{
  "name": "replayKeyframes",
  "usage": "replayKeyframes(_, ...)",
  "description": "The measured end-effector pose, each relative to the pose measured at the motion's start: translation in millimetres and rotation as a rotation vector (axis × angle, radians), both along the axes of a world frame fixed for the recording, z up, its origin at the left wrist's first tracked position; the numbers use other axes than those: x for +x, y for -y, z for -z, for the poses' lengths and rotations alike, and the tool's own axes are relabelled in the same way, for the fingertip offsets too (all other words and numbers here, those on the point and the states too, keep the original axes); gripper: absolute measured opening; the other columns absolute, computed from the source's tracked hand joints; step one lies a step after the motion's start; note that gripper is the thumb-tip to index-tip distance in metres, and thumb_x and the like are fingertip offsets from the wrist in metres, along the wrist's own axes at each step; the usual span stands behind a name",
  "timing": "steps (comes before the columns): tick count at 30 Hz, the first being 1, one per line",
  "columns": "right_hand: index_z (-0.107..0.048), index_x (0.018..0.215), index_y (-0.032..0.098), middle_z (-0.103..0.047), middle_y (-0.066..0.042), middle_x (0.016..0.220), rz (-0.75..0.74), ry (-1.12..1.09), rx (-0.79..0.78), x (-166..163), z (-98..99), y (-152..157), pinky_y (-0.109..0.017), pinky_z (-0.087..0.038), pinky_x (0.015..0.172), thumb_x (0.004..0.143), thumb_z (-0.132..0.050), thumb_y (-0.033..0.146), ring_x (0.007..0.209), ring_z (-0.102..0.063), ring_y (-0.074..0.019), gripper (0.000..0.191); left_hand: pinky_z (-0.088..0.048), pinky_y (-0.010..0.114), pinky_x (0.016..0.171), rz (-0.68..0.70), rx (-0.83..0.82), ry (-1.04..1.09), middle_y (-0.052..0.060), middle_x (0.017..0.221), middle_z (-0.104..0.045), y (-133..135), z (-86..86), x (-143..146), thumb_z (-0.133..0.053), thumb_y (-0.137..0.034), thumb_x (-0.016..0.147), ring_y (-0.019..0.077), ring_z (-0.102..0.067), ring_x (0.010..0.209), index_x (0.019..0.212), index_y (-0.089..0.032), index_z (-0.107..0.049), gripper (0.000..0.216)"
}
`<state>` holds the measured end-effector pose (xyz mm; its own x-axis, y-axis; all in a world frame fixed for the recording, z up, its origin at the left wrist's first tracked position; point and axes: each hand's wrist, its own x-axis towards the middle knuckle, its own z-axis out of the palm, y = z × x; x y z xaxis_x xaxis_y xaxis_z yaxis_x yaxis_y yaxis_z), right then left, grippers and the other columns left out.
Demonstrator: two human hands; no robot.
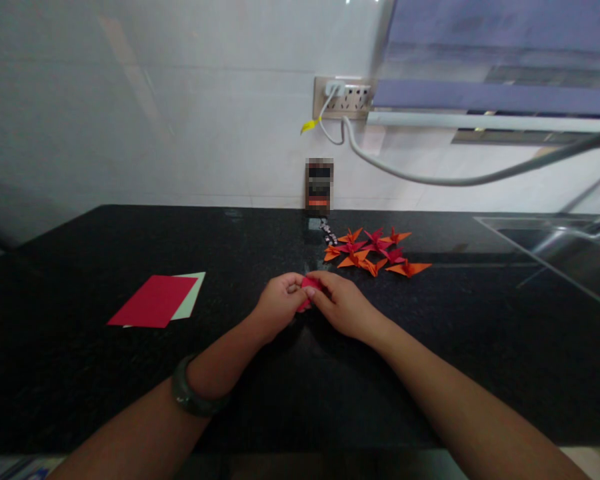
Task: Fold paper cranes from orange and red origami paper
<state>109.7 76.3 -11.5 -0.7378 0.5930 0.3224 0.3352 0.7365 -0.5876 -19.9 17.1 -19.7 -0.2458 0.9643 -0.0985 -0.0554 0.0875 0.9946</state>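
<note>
Between my two hands, in the middle of the head view, is a small folded piece of red paper. My left hand pinches its left side, and my right hand grips it from the right with the thumb laid on top. Fingers cover much of the paper, so its exact folded shape is hidden. Just beyond my right hand sits a group of several folded paper cranes, some orange and some red. Flat on the counter to the left lies a red paper sheet, overlapping a pale green sheet.
The black countertop runs up to a white tiled wall. A phone-like object, blurred out, leans upright there with a patterned strap. A cable hangs from the wall socket. A sink is at the right.
</note>
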Motion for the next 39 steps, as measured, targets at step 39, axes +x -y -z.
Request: replayKeyframes(39,-0.059,0.076,0.018,-0.056,-0.002,0.072,0.189,-0.403,-0.143,-3,3.2,-3,-0.026,-0.044,0.061,0.072,-0.058,0.019,0.065,-0.053,-0.013,0.005,-0.038,0.02,0.049,-0.075,0.021,0.045,-0.001,0.054,-0.061,3,-4.9,3,-0.065,-0.024,0.061,0.0086,-0.053,0.048,0.068,-0.013,-0.06,0.014)
